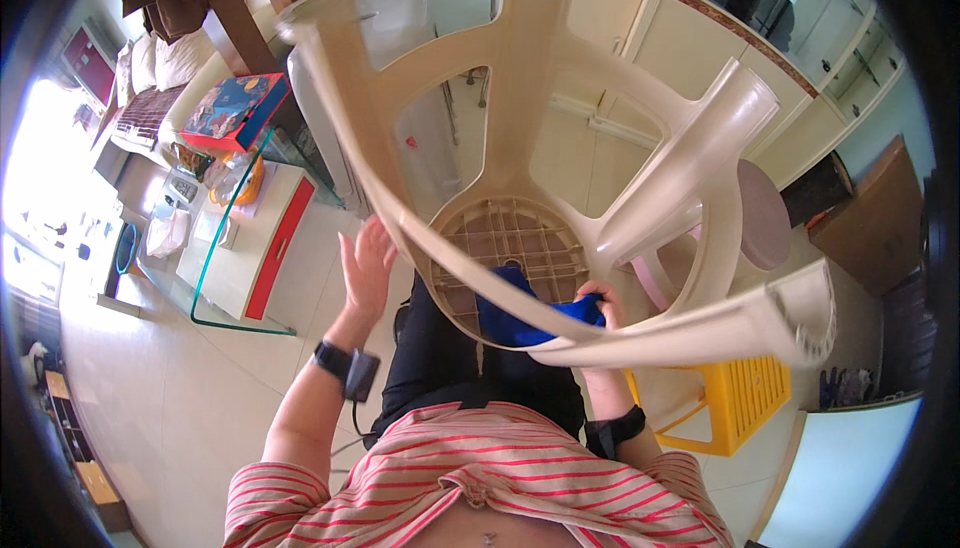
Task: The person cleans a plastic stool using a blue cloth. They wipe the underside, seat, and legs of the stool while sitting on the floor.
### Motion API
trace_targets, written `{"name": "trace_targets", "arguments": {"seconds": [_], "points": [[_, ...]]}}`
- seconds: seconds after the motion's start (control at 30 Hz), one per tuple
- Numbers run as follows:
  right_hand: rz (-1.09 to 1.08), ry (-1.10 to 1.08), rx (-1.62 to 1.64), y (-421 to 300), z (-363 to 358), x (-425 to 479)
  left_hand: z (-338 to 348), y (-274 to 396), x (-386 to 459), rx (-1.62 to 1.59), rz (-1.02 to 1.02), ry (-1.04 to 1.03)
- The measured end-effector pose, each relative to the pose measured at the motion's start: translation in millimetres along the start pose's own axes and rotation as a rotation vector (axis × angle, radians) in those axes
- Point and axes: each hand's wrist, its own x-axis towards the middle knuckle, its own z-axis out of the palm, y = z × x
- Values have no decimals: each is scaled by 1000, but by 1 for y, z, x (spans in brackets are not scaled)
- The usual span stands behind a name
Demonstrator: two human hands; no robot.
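Note:
An upturned beige plastic stool is in front of me with its legs pointing up. The ribbed underside of its seat lies at the bottom of the ring of legs, above my black trousers. My right hand grips a blue cloth at the stool's near right side. Part of that cloth lies over the seat's underside, behind a curved brace. At the stool's left side is my left hand, fingers apart. Whether its fingertips touch the plastic is hard to tell.
A yellow plastic stool and a round-topped pinkish stool are to the right. On the left is a glass-topped table with a red drawer front, carrying a gift box and several small items. Cream cabinets line the back.

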Motion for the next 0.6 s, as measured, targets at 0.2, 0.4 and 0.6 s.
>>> {"name": "trace_targets", "arguments": {"seconds": [0.2, 0.4, 0.6], "points": [[20, 81, 197, 38, -26, 10, 51, 22, 50, 95, -170, -305], [-2, 236, 78, 45, -84, 13, 44, -2, 38, 205, -43, -302], [89, 629, 503, -61, -59, 10, 0, -5, 7, 340, -83, -337]]}}
